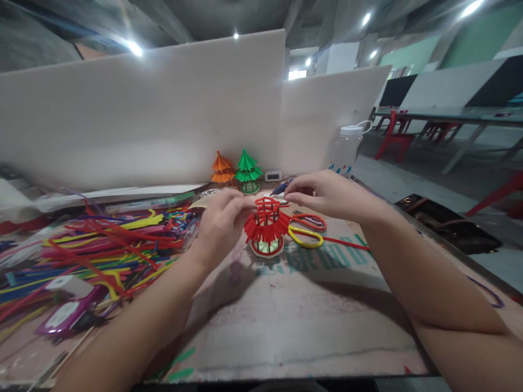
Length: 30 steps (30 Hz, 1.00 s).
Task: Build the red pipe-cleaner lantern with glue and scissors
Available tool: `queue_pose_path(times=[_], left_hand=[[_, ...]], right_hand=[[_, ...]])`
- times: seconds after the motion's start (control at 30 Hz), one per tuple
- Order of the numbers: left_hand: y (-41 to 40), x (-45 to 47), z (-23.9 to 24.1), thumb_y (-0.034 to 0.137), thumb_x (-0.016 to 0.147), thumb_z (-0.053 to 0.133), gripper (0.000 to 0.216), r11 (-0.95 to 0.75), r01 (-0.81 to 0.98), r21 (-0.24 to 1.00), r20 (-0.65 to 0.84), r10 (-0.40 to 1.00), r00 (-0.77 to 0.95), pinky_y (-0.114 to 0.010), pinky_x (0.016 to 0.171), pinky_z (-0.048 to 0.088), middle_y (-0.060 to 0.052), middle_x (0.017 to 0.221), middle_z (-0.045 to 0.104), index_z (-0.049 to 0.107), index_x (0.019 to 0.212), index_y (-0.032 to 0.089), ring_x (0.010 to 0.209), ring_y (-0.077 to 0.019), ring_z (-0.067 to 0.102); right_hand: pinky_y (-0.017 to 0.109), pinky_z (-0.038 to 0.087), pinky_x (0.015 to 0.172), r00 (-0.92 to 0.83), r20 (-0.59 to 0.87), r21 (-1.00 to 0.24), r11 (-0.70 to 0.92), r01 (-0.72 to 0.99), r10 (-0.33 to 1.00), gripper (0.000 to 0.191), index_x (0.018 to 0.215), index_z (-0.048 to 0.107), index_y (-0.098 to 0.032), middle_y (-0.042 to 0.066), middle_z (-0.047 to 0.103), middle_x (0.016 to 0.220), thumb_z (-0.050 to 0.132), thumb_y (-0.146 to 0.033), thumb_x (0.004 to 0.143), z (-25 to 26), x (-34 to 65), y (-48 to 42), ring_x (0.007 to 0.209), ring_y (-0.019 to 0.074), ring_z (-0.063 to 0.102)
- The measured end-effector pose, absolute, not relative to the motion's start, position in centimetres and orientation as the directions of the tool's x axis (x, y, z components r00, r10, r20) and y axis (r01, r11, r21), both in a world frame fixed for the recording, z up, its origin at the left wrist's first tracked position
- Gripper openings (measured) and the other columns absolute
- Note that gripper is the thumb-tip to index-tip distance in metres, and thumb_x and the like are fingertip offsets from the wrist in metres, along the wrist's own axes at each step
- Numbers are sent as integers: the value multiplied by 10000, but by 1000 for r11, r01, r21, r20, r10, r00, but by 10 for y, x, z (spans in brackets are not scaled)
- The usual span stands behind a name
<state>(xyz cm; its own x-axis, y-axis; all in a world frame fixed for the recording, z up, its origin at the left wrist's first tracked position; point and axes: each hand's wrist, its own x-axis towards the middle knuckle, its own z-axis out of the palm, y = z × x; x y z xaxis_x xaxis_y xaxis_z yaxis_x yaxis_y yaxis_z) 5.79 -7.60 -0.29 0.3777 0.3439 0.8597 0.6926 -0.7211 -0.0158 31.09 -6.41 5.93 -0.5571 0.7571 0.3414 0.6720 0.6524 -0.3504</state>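
Observation:
A small red pipe-cleaner pagoda (266, 228) stands upright on the table, with one fringed tier and an open ring frame above it. My left hand (224, 223) is closed, its thumb and forefinger pinched at the left side of the top ring. Just right of that ring is my right hand (321, 191), with thumb and forefinger brought close together; whatever they hold is too small to make out. Beside the pagoda lie yellow-handled scissors (306, 238) and a red loop (312, 221). A red pipe cleaner (347, 243) stretches right, under my right forearm.
Pipe cleaners (110, 245) in many colours are heaped on the left, near a purple device (71, 316). Orange (223, 169) and green (247, 169) pagodas stand at the back against a white board (163, 120). A water bottle (347, 149) stands at the back right.

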Motion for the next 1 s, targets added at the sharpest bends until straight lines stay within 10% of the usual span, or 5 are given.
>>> queue_pose_path(times=[0.3,0.53,1.0], left_hand=[[-36,51,35,418,1008,423,391,-612,719,329,710,662,239,-326,737,424,-30,757,544,534,706,196,756,-189,528],[-32,42,13,315,934,539,250,-560,585,587,560,802,207,-287,729,475,-30,905,687,649,1122,192,799,-175,638],[-38,53,16,349,940,551,252,-634,644,428,554,747,368,-393,960,477,-66,1065,681,745,949,189,1051,-226,630]], right_hand=[[275,408,639,-541,300,-335,617,712,786,304,990,751,-197,52,767,920,537,-409,949,53,308,-55,763,171,651],[275,416,647,-592,131,-327,598,732,795,358,1157,724,-180,73,745,940,583,-405,916,39,308,-28,756,173,636],[269,420,670,-626,38,-695,471,543,779,325,978,784,-189,24,716,820,691,-447,805,3,309,8,751,160,608]])
